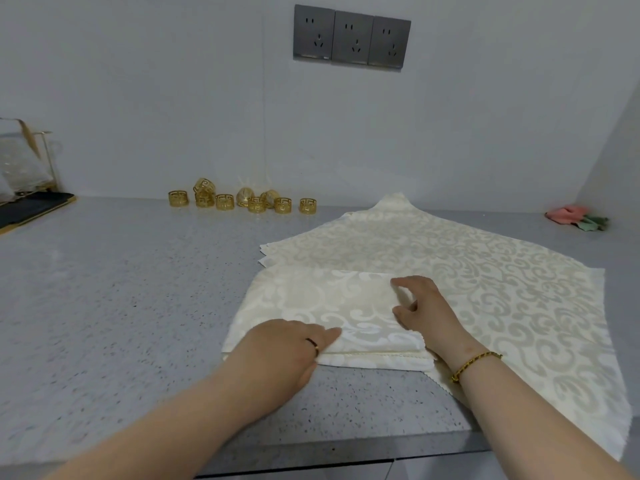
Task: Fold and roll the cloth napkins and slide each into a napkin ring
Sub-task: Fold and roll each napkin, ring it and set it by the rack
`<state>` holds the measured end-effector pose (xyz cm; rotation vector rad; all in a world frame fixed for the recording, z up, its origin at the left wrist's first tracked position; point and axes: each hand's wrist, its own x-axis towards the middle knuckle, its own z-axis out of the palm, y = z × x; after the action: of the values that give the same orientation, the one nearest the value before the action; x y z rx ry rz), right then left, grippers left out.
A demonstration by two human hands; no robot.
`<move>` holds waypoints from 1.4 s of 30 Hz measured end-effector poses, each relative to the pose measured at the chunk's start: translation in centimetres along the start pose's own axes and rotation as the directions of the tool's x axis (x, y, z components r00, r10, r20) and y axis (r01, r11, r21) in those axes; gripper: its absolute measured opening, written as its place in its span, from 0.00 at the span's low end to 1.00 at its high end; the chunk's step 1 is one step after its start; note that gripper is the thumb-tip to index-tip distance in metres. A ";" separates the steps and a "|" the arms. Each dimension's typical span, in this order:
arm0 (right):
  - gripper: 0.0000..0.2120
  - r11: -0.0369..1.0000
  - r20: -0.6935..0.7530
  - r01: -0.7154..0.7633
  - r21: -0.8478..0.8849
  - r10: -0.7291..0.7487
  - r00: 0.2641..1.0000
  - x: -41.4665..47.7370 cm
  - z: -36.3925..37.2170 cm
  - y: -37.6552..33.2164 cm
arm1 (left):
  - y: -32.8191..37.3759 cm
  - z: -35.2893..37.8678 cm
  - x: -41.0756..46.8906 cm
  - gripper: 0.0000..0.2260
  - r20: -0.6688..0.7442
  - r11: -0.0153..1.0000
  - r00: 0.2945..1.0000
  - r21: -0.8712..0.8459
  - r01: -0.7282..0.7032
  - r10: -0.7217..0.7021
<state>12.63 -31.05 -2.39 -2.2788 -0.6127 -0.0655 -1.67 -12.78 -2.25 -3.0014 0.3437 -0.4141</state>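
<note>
2 hands on folded napkin point(322, 306) | our left hand point(284, 348) presses flat, fingers straight | right hand point(426, 306) seems to pinch its edge | risk: layers slide askew if we lift

Left hand point(287, 348) flat on folded napkin point(329, 303), right hand point(426, 306) pinching its edge

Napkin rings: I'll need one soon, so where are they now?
In the head view, the napkin rings cluster at the back of the counter against the wall, left of the napkins and below-left of the sockets.
</note>
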 end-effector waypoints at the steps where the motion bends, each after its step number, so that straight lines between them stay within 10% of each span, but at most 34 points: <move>1: 0.21 1.000 0.005 -0.004 0.000 0.004 1.000 0.0 0.0 -0.1 | 0.5 0.3 0.6 0.26 0.044 1.000 0.999 -0.012 0.001 0.000; 8: 0.10 0.997 -0.033 -0.044 0.066 0.046 0.998 -0.8 -0.6 -0.6 | -1.4 1.6 0.2 0.19 0.010 0.981 0.993 0.156 -0.118 0.118; 15: 0.09 0.979 0.041 -0.018 0.201 0.010 0.999 -1.5 -1.0 -3.8 | -10.6 0.4 -5.9 0.13 -0.251 0.990 0.965 -0.135 0.037 -0.071; 19: 0.07 0.964 0.262 -0.027 0.265 -0.045 0.964 -1.0 0.7 -7.2 | -15.8 1.0 -9.0 0.45 -0.164 0.871 0.914 -0.402 0.281 -0.371; 22: 0.05 0.954 0.329 -0.057 0.294 -0.045 0.943 0.0 2.7 -9.0 | -15.7 -0.3 -9.4 0.35 -0.039 0.654 0.813 -0.617 0.437 -0.580; 26: 0.06 0.908 0.366 -0.173 0.381 0.024 0.930 2.0 5.3 -11.1 | -14.4 0.0 -8.1 0.12 0.028 0.646 0.797 -0.569 0.509 -0.603; 42: 0.26 0.877 0.402 -0.298 0.377 0.135 0.906 7.8 12.5 -15.1 | -13.5 0.6 -7.9 0.20 0.159 0.643 0.795 -0.505 0.575 -0.586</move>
<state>11.03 -10.26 0.61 -1.9132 -0.4863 0.5682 -6.07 2.19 -3.19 -3.6061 -0.6727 -0.4465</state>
